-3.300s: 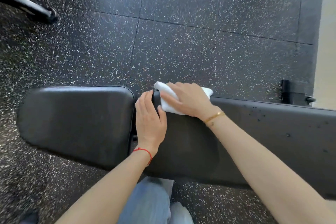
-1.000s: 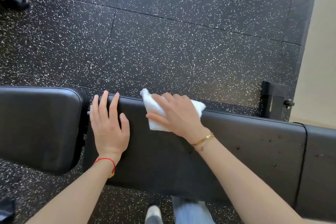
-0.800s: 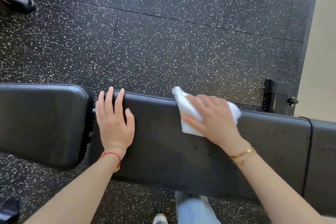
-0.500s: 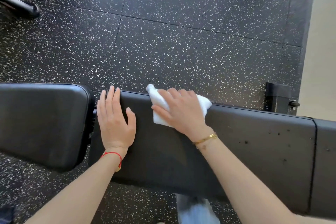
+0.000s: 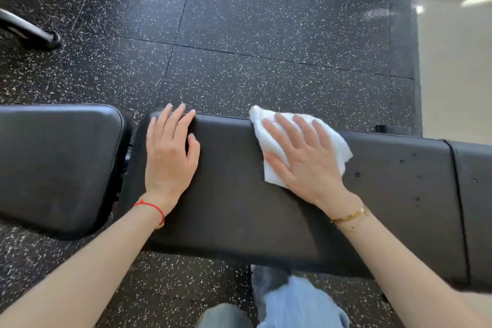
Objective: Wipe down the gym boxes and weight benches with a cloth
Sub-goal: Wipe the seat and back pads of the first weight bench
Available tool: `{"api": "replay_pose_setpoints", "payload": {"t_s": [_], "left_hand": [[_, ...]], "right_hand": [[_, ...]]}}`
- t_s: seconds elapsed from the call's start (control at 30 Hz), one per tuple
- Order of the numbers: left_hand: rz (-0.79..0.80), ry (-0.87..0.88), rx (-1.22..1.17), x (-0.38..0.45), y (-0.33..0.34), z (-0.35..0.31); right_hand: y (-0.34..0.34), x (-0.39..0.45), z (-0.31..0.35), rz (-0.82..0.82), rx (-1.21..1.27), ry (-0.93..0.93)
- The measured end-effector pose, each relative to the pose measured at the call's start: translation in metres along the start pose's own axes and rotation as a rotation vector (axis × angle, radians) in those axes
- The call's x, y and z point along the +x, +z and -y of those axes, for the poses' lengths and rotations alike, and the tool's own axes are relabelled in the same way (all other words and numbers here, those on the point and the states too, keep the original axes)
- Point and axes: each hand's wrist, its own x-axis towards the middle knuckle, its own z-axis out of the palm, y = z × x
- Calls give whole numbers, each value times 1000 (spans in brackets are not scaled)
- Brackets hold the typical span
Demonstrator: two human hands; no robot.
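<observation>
We see the weight bench [image 5: 239, 194] lying with its long axis running left to right across the view, its long back pad in the middle and a separate seat pad [image 5: 58, 165] off its left end, a narrow gap between the two. The padding is black and smooth, with small dark specks towards the right and a seam crossing it near that end. The white cloth [image 5: 271, 146] lies crumpled at the pad's far edge, pressed flat under our right hand [image 5: 306, 162], fingers straight and spread. Our left hand [image 5: 170, 157] rests flat near the pad's left end, fingers extended. Speckled rubber floor [image 5: 239, 48] lies open beyond the far edge.
</observation>
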Motion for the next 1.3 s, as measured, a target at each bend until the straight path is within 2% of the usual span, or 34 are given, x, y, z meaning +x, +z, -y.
{"api": "replay_pose_setpoints", "payload": {"t_s": [0.23,0.47,0.67,0.8,1.03,1.17,1.3], "left_hand": [[5,122,-117,-2,-1,7],[59,175,-68,-41,-3,6],[34,164,-79,-91,-8,7],[18,187,-82,-110,-12,10],[-83,198,-95,-114,-7,12],[-94,197,-79,-114,-7,14],[-99,187,-59,-113,-3,12]], "right_hand": [[27,-72,19,-33,-31,-231],[22,-32,23,-121,6,15],[63,-117,66,-274,-53,-58],[91,-165,68,-416,-256,-14],[100,-130,121,-484,-345,-48],[106,-153,88,-507,-363,-33],[98,-175,47,-442,-315,135]]}}
